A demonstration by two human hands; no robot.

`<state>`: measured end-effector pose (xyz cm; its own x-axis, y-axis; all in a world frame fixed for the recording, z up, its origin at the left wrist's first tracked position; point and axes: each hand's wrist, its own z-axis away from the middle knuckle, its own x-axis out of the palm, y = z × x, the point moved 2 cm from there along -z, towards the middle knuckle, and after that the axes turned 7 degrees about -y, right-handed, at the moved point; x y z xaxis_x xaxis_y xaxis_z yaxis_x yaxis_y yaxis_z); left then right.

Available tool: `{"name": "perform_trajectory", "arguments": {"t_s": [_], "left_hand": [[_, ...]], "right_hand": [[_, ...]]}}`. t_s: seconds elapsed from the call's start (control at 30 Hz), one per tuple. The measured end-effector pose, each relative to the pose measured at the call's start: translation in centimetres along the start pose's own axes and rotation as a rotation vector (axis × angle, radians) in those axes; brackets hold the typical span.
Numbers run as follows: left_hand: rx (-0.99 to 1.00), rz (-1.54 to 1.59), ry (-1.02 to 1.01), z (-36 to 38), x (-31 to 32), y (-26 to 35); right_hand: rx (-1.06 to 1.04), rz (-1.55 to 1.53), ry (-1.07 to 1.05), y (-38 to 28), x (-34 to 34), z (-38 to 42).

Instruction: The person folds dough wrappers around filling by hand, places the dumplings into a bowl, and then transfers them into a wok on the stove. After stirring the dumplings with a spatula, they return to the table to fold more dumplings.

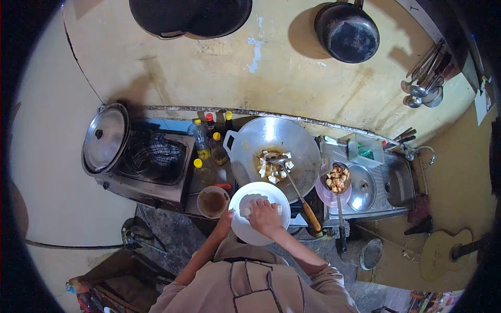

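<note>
A white bowl (252, 237) is tilted in front of my body. My left hand (225, 221) grips its left rim. Inside the bowl lies my right hand (265, 215), fingers bent and slightly apart; its fingertips are hard to make out. A small pale piece (279, 209) shows beside it. Just beyond the bowl, a large metal wok (305, 148) holds white chunks (271, 169) in brownish liquid. A wooden-handled ladle (297, 188) rests in the wok, its handle over the near rim.
Browned pieces (337, 178) fill a strainer above a pink bowl (324, 195), beside the sink (399, 182). Left of the wok stand bottles (201, 140) and a bowl with brown residue (213, 202). A lidded pot (105, 138) and a cloth (159, 151) are farther left.
</note>
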<state>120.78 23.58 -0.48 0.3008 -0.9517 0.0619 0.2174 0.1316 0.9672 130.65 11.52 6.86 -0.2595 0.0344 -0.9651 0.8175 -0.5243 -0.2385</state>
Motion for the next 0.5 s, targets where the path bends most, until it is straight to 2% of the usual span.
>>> {"name": "perform_trajectory", "arguments": {"t_s": [0.07,0.17,0.27,0.47,0.5], "left_hand": [[-0.022,0.056,-0.007,0.5,0.0,0.2],[-0.047,0.140,0.009,0.7,-0.4,-0.1],[-0.021,0.183,0.008,0.3,-0.7,-1.2],[0.006,0.110,0.025,0.0,-1.1,-2.1],[-0.007,0.082,0.016,0.0,-1.1,-1.4]], "right_hand": [[0.014,-0.054,0.053,0.1,0.9,0.0],[0.035,-0.145,-0.207,-0.9,-1.3,0.1],[0.045,-0.048,-0.092,-1.3,-0.6,-0.1],[0.027,-0.126,0.021,-2.0,0.5,0.1],[0.023,-0.128,-0.024,-2.1,0.1,0.1]]}}
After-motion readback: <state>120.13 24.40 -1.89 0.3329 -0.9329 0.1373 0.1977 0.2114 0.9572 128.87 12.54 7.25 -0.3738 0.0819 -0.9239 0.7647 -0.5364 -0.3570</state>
